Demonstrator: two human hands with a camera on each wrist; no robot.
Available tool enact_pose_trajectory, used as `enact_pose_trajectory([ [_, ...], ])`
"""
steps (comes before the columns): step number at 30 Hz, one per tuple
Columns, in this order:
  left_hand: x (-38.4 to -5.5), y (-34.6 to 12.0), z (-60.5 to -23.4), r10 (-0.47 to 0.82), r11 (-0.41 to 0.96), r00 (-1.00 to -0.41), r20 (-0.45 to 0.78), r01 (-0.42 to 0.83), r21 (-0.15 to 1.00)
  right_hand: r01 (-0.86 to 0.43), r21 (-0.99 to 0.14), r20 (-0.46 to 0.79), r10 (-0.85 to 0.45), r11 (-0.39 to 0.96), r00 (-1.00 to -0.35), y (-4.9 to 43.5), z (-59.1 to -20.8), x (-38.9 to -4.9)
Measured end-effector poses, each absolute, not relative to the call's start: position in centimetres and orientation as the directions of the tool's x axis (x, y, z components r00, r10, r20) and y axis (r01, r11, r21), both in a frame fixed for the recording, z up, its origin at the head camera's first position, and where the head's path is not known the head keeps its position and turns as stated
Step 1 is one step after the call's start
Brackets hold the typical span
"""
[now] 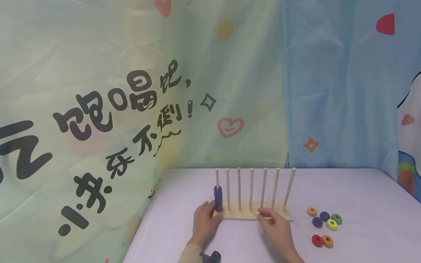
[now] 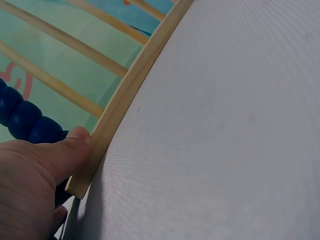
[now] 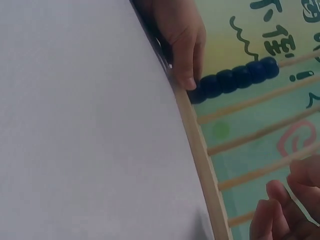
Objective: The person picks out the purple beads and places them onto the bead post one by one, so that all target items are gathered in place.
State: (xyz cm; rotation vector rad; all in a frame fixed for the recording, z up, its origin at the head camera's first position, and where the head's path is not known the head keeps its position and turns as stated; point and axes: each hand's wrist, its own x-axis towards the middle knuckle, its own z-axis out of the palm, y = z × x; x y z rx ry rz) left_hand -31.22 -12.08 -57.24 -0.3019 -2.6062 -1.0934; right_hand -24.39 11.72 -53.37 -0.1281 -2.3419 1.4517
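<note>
A wooden bead-stacking rack (image 1: 243, 215) stands upright on the table, with several thin pegs rising from its flat base. Dark blue ring beads (image 1: 218, 199) are stacked on its leftmost peg. My left hand (image 1: 204, 221) grips the left end of the base; in the left wrist view the thumb (image 2: 75, 145) presses on the base beside the lowest blue bead. In front of the base's right half is my right hand (image 1: 275, 228), its fingers loosely bent. No bead shows between the right fingers (image 3: 263, 215) in the right wrist view.
To the right of the rack lie loose ring beads: orange (image 1: 311, 211), blue (image 1: 317, 222), green (image 1: 336, 218), yellow (image 1: 332, 224) and red (image 1: 317, 240) among them. Printed cloth curtains (image 1: 230, 91) hang behind the white table (image 1: 365, 204) and along its left side.
</note>
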Motion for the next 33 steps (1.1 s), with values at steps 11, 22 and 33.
enact_pose_trajectory([
  [11, -31.1, -12.1, -57.3, 0.067, 0.690, -0.936, 0.346, 0.294, 0.661, -0.021, -0.881, 0.198, 0.328, 0.472, -0.924, 13.4, -54.1, -23.9],
  [22, -31.0, -12.0, -57.0, 0.045, 0.690, -0.946, 0.323, 0.263, 0.674, -0.053, -0.848, 0.280, 0.361, 0.528, -0.890, 14.6, -54.9, -23.8],
  [33, -31.1, -11.8, -57.0, 0.048, 0.698, -0.956, 0.290, 0.239, 0.675, -0.030, -0.846, 0.278, 0.391, 0.533, -0.877, 15.8, -54.8, -23.6],
])
